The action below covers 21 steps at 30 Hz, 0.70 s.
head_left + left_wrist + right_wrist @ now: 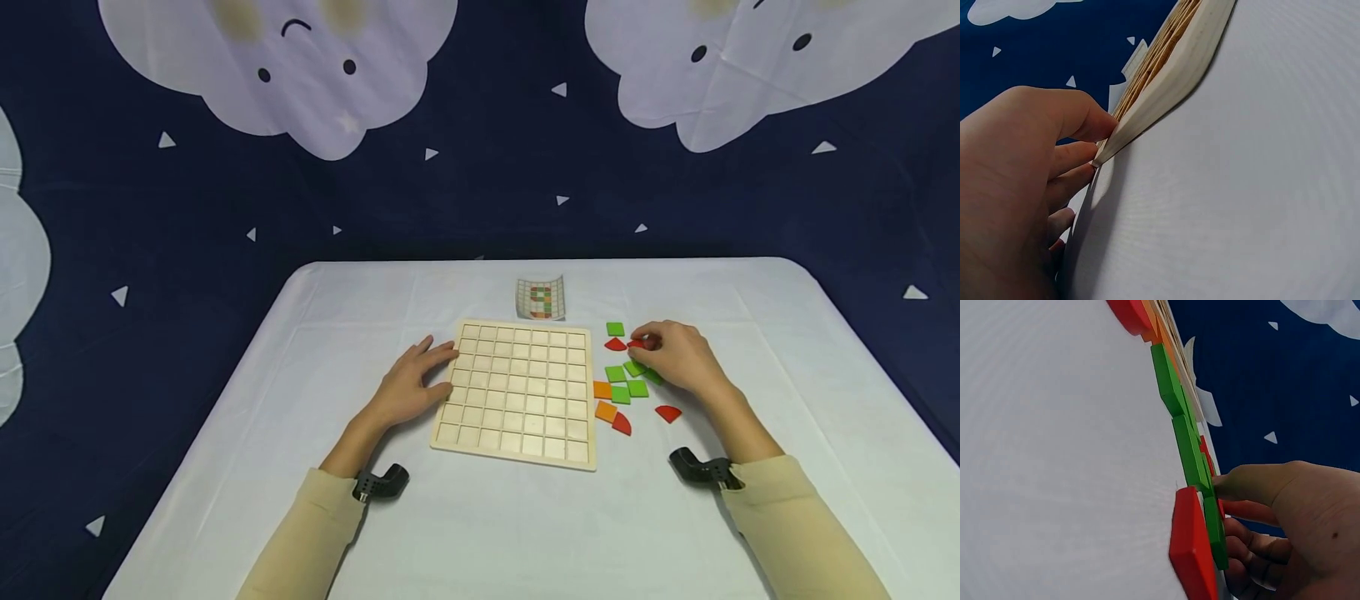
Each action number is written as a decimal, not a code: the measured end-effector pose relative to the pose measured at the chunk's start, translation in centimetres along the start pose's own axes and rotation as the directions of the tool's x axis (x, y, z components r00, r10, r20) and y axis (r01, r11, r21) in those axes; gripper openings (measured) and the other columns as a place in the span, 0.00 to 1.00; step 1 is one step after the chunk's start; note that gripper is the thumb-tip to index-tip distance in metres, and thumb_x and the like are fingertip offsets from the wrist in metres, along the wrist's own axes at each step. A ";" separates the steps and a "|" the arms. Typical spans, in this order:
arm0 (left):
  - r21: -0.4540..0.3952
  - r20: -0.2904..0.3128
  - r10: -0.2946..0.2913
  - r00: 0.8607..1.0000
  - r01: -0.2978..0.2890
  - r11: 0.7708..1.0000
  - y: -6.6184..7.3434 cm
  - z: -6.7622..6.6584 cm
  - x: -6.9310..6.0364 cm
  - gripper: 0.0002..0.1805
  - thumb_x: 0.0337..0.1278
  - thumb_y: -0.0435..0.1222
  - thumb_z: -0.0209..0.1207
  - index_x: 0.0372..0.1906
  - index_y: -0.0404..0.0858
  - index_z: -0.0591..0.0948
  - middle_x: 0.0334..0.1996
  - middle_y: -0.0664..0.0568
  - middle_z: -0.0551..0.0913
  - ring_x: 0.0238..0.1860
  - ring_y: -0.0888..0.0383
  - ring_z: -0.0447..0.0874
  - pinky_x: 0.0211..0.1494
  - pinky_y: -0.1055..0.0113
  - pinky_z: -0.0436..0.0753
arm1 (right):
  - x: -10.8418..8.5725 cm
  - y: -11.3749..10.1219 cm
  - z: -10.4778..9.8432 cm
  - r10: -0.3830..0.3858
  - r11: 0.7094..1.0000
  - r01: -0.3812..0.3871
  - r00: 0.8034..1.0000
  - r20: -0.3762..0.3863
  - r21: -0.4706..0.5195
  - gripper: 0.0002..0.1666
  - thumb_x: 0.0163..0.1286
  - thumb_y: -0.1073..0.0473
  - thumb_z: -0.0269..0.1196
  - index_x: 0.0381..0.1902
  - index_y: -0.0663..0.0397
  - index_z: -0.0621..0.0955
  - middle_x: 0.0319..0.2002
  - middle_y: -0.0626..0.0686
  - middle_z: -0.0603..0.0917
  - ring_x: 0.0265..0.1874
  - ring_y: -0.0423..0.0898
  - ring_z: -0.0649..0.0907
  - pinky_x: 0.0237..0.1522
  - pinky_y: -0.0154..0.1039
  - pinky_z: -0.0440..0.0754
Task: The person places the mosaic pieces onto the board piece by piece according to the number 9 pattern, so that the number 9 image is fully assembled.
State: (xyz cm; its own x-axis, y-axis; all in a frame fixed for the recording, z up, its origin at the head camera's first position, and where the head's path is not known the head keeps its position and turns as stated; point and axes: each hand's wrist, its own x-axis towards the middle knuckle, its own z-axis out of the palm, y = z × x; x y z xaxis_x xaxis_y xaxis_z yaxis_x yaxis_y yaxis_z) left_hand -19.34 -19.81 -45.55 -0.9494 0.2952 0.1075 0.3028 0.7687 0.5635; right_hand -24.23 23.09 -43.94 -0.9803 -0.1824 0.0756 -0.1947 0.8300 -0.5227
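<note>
Fingers of the right hand (pixel 678 354) pinch a red piece (pixel 637 342) in the head view, at about 2 o'clock from the middle of the board (pixel 521 387). At 9 o'clock, the left hand (pixel 405 385) touches the board's left edge, thumb and fingers spread. Red piece looks light, stiff, smooth, maybe slightly slippery, not fragile; small and flat, so best taken by opposite edges. Red wedge (pixel 616 344) just beside it at 9 o'clock, green tile (pixel 615 329) at 10, more green tiles (pixel 637 388) from 5 to 7, orange tiles (pixel 606 412) at 7 by the board's right edge. Card (pixel 540 298) with printed grid at the board's 12 o'clock. Table (pixel 480 533) has a smooth white cover; pieces probably slide easily. Behind: dark blue backdrop (pixel 495 192) with white clouds and triangles.

Left wrist view: thumb meets the board's rim, other fingers below it, slightly apart. Board looks wooden, rigid, fairly light; rim is the place to hold.

Right wrist view: thumb and fingers come in from 4 o'clock; held piece mostly hidden, can't tell exact grip here. Green tiles run toward 11 o'clock, thick sides showing; another red one nearest, toward 6. Backdrop at 1 o'clock.
</note>
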 end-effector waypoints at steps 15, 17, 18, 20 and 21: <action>0.003 0.003 0.006 1.000 -0.006 1.000 0.1 -0.2 -0.1 0.30 0.53 0.43 0.60 0.65 0.47 0.74 0.68 0.61 0.66 0.74 0.52 0.48 0.71 0.41 0.51 | 0.0 -0.2 -0.1 0.017 1.000 -0.017 1.000 -0.005 -0.005 0.21 0.59 0.57 0.66 0.48 0.64 0.82 0.35 0.58 0.82 0.35 0.54 0.75 0.40 0.51 0.74; 0.003 0.003 0.009 1.000 -0.009 1.000 0.1 -0.2 -0.1 0.30 0.53 0.43 0.60 0.65 0.47 0.74 0.68 0.60 0.66 0.74 0.52 0.48 0.70 0.41 0.51 | 0.0 -0.2 -0.1 0.011 1.000 -0.011 1.000 -0.010 -0.007 0.21 0.59 0.58 0.66 0.48 0.64 0.83 0.35 0.58 0.82 0.35 0.54 0.75 0.40 0.52 0.74; 0.002 0.003 0.010 1.000 -0.010 1.000 0.1 -0.2 -0.1 0.30 0.54 0.43 0.60 0.65 0.47 0.74 0.68 0.60 0.66 0.74 0.51 0.48 0.70 0.40 0.51 | 0.0 -0.2 -0.1 0.008 1.000 -0.008 1.000 -0.013 -0.008 0.21 0.59 0.58 0.66 0.48 0.65 0.83 0.35 0.58 0.82 0.35 0.54 0.75 0.40 0.52 0.74; 0.000 0.003 0.014 1.000 -0.014 1.000 0.1 -0.2 -0.2 0.30 0.54 0.43 0.60 0.65 0.47 0.74 0.68 0.60 0.66 0.74 0.51 0.48 0.70 0.40 0.51 | 0.0 -0.2 -0.1 0.005 1.000 -0.005 1.000 -0.016 -0.011 0.20 0.59 0.58 0.66 0.47 0.65 0.83 0.35 0.58 0.82 0.35 0.54 0.75 0.40 0.52 0.74; 0.002 0.002 0.015 1.000 -0.015 1.000 0.1 -0.2 -0.2 0.30 0.54 0.43 0.60 0.65 0.47 0.74 0.68 0.60 0.66 0.74 0.51 0.48 0.71 0.41 0.51 | 0.0 -0.2 -0.1 0.004 1.000 -0.004 1.000 -0.016 -0.011 0.21 0.59 0.58 0.66 0.48 0.64 0.83 0.35 0.58 0.82 0.35 0.54 0.76 0.40 0.52 0.74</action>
State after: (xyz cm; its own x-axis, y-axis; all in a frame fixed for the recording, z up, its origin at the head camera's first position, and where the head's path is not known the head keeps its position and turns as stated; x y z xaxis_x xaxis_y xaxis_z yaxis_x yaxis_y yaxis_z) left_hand -19.18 -19.94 -45.35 -0.9446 0.3078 0.1143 0.3171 0.7654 0.5600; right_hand -24.21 22.93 -43.74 -0.9815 -0.1708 0.0869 -0.1910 0.8363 -0.5138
